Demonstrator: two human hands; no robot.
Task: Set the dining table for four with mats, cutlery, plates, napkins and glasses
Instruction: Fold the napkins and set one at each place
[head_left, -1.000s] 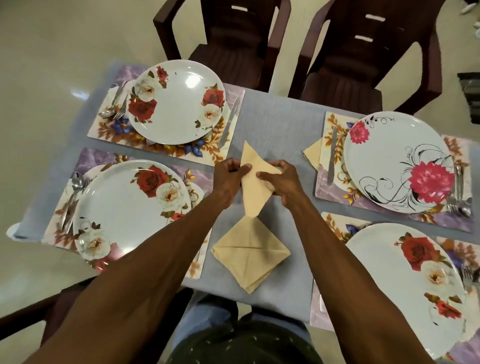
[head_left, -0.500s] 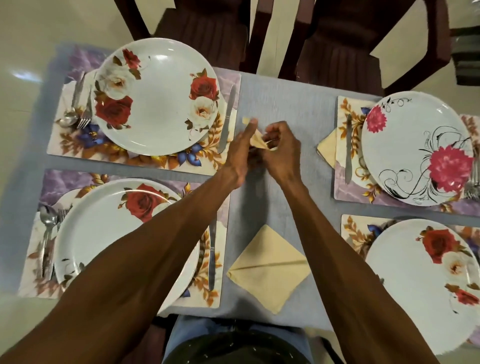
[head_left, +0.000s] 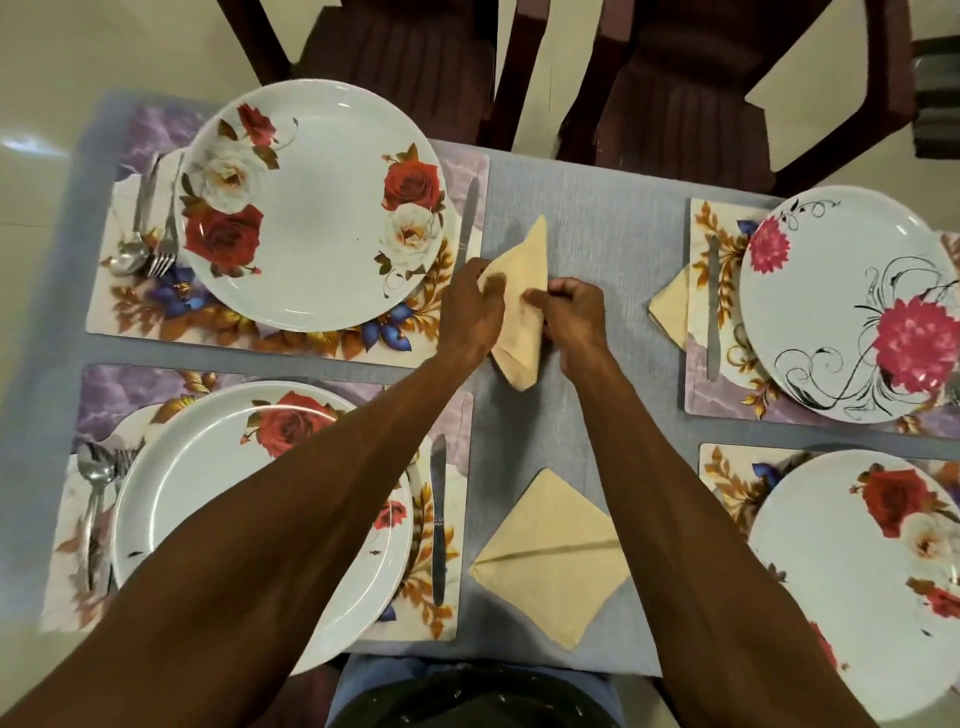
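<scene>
No readable text, labels, brands or numbers anywhere; plates (head_left: 311, 208) and mats (head_left: 291, 343) carry floral prints only.

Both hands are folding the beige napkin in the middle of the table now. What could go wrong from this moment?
1. The left hand and right hand grip the beige cloth napkin right beside the steel table knife; the left wrist might nudge it off line.
2. The folded beige napkin lies loose under the forearms and could be dragged.
3. No glasses are visible, so that step may be forgotten.
</scene>
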